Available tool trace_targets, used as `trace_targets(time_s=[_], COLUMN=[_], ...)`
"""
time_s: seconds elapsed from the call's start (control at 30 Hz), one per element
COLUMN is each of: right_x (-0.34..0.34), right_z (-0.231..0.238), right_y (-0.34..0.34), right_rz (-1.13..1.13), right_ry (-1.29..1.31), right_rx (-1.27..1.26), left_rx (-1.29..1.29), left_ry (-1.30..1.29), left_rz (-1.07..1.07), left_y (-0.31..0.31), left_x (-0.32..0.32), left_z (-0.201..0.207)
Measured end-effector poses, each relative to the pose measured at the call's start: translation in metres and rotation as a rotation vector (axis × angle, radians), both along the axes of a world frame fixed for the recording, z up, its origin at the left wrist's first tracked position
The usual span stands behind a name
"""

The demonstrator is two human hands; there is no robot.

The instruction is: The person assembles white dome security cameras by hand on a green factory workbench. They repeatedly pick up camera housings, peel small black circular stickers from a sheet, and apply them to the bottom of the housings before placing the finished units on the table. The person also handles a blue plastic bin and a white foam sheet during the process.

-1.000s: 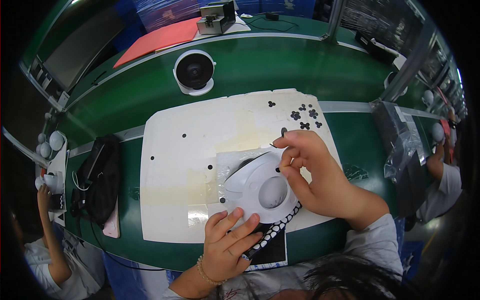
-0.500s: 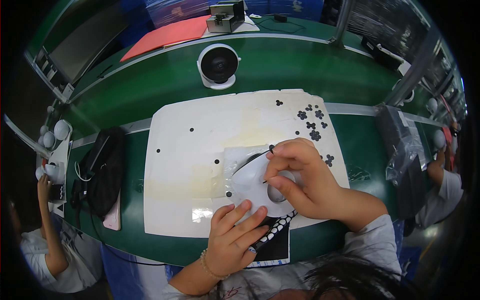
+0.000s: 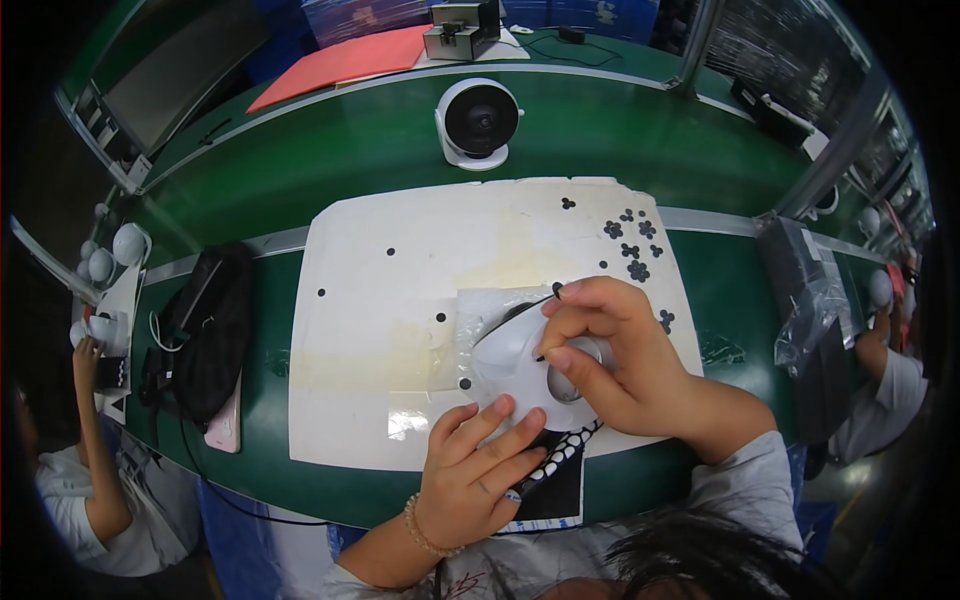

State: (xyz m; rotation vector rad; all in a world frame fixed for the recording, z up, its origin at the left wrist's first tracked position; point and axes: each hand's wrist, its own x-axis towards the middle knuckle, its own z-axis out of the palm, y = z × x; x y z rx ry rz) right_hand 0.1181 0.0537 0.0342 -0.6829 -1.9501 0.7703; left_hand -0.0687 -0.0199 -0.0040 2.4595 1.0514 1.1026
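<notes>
A smooth white plastic housing (image 3: 507, 352) with a round opening lies on a bubble-wrap pad (image 3: 468, 312). My left hand (image 3: 478, 470) is open, its fingers spread over the housing's near edge and a black sheet (image 3: 553, 485) with rows of white round gaps. Above the housing, my right hand (image 3: 625, 350) is closed in a pinch. A small black pad (image 3: 540, 357) shows at its thumb tip, and another black disc (image 3: 558, 290) sits at the index fingertip. Part of the housing is hidden under my hands.
Loose black discs (image 3: 390, 252) and clusters of them (image 3: 638, 270) lie on a white board (image 3: 350, 400). Beyond stands a white device with a black round face (image 3: 480, 118). A black bag (image 3: 212, 335) is at left, grey boxes (image 3: 800, 270) at right. Co-workers sit either side.
The white device with the round black face has moved to the right along the green strip. The whole view has shifted slightly; both hands keep nearly the same pose over the housing.
</notes>
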Motion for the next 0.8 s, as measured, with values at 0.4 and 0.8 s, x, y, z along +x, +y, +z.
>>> trace_targets(time_s=[0.4,0.8], right_x=[0.011,0.016], right_z=[0.024,-0.011], right_y=[-0.029,-0.038], right_rz=[-0.264,-0.116], right_ry=[-0.645,-0.308], right_rx=[0.461,0.026], left_rx=[0.037,0.07], left_ry=[0.005,0.014], left_rz=[0.001,0.014], left_y=[0.003,0.003], left_x=[-0.001,-0.003], left_z=[-0.003,-0.008])
